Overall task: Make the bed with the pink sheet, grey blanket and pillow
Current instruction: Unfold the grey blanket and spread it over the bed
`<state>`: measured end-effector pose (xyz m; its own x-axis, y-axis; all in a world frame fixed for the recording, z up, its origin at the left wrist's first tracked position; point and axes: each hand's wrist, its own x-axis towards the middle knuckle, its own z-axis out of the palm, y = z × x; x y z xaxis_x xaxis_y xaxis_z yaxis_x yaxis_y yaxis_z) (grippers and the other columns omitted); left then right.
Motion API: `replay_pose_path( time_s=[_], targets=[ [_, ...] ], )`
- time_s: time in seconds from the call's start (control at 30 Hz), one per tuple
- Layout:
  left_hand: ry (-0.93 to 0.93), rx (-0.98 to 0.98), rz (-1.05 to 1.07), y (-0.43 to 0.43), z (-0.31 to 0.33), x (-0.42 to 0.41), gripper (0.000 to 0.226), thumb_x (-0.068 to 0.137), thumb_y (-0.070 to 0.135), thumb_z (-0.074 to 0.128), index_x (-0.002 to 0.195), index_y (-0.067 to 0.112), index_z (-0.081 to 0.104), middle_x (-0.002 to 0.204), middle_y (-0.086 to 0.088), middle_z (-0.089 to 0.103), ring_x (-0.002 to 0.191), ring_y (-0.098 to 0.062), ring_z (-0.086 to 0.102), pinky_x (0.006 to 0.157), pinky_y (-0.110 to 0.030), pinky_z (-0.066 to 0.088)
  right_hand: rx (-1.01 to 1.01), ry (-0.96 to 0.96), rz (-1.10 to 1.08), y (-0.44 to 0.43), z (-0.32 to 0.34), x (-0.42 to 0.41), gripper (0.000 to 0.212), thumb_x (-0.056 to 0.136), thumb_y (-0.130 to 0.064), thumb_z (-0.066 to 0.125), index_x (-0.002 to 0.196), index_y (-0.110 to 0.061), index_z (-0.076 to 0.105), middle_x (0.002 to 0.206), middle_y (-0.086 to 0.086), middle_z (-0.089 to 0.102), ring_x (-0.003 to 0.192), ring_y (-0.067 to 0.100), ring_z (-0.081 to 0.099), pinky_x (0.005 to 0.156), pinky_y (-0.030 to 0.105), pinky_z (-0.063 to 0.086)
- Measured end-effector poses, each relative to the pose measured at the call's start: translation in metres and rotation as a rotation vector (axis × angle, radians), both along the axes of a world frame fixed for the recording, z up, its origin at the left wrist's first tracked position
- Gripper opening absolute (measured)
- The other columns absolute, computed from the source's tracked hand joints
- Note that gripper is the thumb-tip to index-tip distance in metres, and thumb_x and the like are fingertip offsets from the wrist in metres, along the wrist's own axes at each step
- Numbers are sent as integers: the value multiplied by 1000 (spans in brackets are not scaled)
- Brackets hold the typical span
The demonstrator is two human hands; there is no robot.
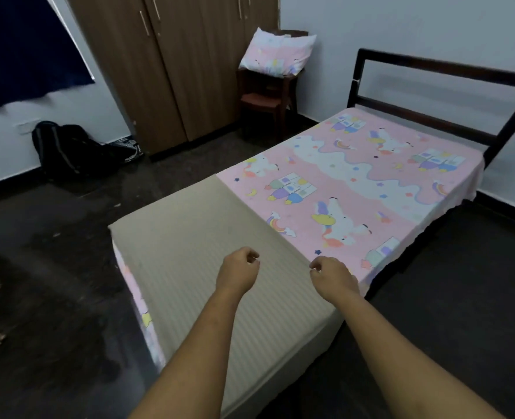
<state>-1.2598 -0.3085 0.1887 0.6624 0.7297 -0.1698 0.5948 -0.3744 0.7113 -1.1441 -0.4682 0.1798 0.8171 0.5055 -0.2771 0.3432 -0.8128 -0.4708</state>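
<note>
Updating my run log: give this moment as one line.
pink sheet spread | grey blanket across foot end | pillow on chair | left hand, right hand loosely curled, empty, above blanket

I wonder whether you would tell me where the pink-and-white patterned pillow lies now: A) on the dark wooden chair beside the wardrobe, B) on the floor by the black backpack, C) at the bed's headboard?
A: the pink-and-white patterned pillow sits on the dark wooden chair beside the brown wooden wardrobe.
</note>
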Motion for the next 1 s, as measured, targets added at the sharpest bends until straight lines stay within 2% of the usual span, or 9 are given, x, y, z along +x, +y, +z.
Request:
replay_pose_path(
  time_s=[0.13, 0.37, 0.43, 0.57, 0.73, 0.9, 1.0],
  targets=[
    [11, -73, 16, 49, -17, -69, 17, 92, 19, 55, 105, 16, 66, 98, 5, 59, 89, -9, 54, 72, -21, 40, -49, 48, 16, 55, -20, -63, 29, 95, -22, 43, 120, -25, 58, 125, -4, 58, 113, 20, 54, 90, 32, 42],
    [95, -96, -31, 173, -57, -208, 17, 89, 16, 57, 103, 14, 67, 104, -4, 67, 95, -19, 61, 76, -22, 45, -136, 104, -24, 206, -62, -200, 35, 94, -19, 43, 127, -24, 54, 132, 0, 52, 120, 22, 50, 99, 35, 39],
    [103, -61, -7, 217, -56, -250, 18, 87, 15, 58, 102, 15, 68, 102, -5, 68, 96, -21, 63, 82, -27, 49, -121, 124, 19, 262, -67, -244, 37, 94, -21, 43, 130, -24, 51, 135, 1, 49, 121, 23, 49, 99, 35, 38],
    [192, -14, 27, 287, -48, -325, 18, 85, 16, 58, 100, 17, 68, 100, -6, 69, 91, -21, 65, 81, -26, 49, -103, 123, 135, 333, -68, -311, 40, 95, -25, 46, 135, -25, 47, 137, 2, 47, 121, 21, 49, 97, 35, 38],
    [172, -15, 21, 340, -49, -344, 16, 87, 17, 59, 101, 17, 67, 104, -6, 69, 96, -20, 63, 82, -26, 48, -109, 128, 65, 362, -66, -316, 42, 94, -23, 47, 136, -24, 46, 137, 4, 47, 119, 23, 50, 97, 36, 42],
    [142, -148, -28, 356, -74, -350, 14, 89, 16, 58, 102, 16, 65, 101, -4, 65, 91, -16, 61, 74, -25, 47, -191, 218, -12, 370, -92, -325, 44, 92, -23, 47, 136, -24, 45, 133, 2, 49, 116, 24, 50, 98, 38, 41],
    [160, -196, -70, 377, -86, -345, 11, 89, 16, 59, 100, 16, 64, 103, -3, 65, 93, -16, 61, 75, -25, 47, -223, 243, -14, 390, -107, -322, 45, 93, -23, 48, 137, -24, 44, 137, 2, 46, 120, 24, 48, 99, 37, 39]
  ],
)
